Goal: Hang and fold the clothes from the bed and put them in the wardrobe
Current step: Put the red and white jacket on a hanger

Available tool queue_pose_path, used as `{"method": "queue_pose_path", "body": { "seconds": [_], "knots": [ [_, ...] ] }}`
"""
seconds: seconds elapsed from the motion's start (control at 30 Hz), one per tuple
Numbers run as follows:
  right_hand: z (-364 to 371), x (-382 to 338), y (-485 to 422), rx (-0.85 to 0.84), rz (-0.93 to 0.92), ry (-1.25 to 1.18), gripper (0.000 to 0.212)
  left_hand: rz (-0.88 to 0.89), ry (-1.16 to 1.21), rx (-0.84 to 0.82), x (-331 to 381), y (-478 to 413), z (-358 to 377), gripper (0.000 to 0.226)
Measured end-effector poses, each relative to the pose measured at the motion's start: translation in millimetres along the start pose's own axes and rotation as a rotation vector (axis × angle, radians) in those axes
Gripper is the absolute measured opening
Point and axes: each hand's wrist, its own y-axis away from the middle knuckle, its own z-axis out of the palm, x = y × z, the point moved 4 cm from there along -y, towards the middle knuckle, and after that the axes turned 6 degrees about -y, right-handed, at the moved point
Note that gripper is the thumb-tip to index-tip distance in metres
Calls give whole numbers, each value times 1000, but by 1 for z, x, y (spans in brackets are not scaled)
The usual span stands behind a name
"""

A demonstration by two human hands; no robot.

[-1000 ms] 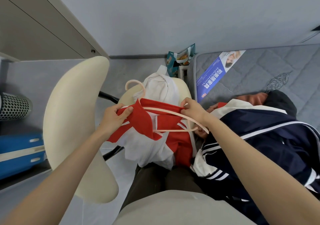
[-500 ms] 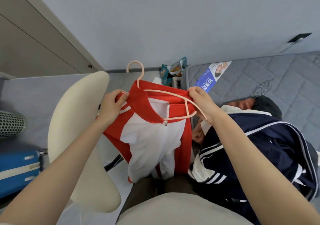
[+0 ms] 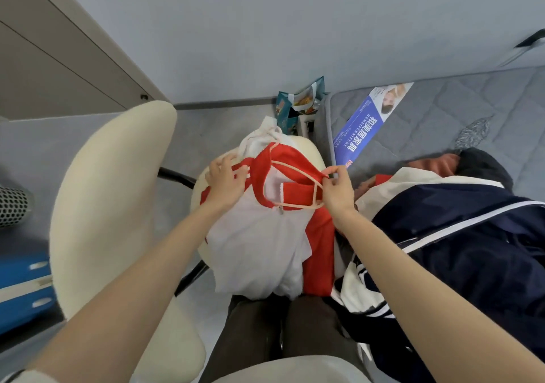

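Note:
A red and white jacket (image 3: 265, 235) hangs on a pale pink hanger (image 3: 298, 173) in front of me, over the seat of a cream chair. My left hand (image 3: 225, 183) grips the jacket's left red shoulder. The right shoulder fabric, at the hanger's right end, is pinched by my right hand (image 3: 337, 191). The hanger's hook is mostly hidden behind white cloth. A navy jacket with white stripes (image 3: 460, 244) lies on the grey bed (image 3: 442, 123) to the right, over an orange-brown garment (image 3: 439, 166) and a black one (image 3: 483, 167).
The cream chair (image 3: 112, 205) stands at left, its back close to my left arm. White clothes (image 3: 259, 136) are piled on its seat. A wardrobe door (image 3: 59, 58) is at upper left, a blue case (image 3: 20, 288) at far left, a printed bag (image 3: 298, 108) by the wall.
The jacket and hanger have dropped lower, onto the chair seat. My left hand has shifted on the left shoulder and my right hand now pinches the right shoulder at the hanger's end.

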Motion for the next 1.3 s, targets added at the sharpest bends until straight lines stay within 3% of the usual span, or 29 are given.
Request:
{"method": "queue_pose_path", "body": {
  "seconds": [0.1,0.17,0.27,0.33,0.5,0.6,0.7,0.8,0.87,0.97,1.03,1.13,1.23,1.3],
  "knots": [
    [4,12,-6,77,-102,81,15,-107,259,-177,-4,12,38,84],
    [6,14,-9,75,-172,126,9,-153,215,-230,-5,15,58,91],
    [9,15,-9,47,-236,118,10,-152,34,-158,-6,8,68,57],
    [9,16,-10,50,-235,95,13,-102,80,-134,-2,4,67,38],
    [18,13,-19,51,-169,219,16,26,327,-226,11,15,62,37],
    [32,6,-23,3,-202,277,14,-20,445,-245,0,19,63,34],
    [37,7,-29,-80,-191,180,14,-127,495,-219,-17,19,62,39],
    [37,15,-32,-194,-78,120,21,-206,441,-83,-30,18,57,30],
    [34,23,-31,-209,34,18,25,-76,321,87,-26,22,46,32],
    [30,30,-27,-241,206,-243,21,341,-100,182,-2,27,42,48],
    [28,29,-25,-254,222,-293,17,521,-338,91,14,24,49,50],
    [26,22,-22,-228,142,-262,8,651,-582,-29,28,13,60,45],
    [20,19,-19,-193,20,-161,14,715,-624,-79,37,2,60,33],
    [14,25,-18,-182,62,-220,15,802,-585,-134,42,-4,56,27]
  ]
}}
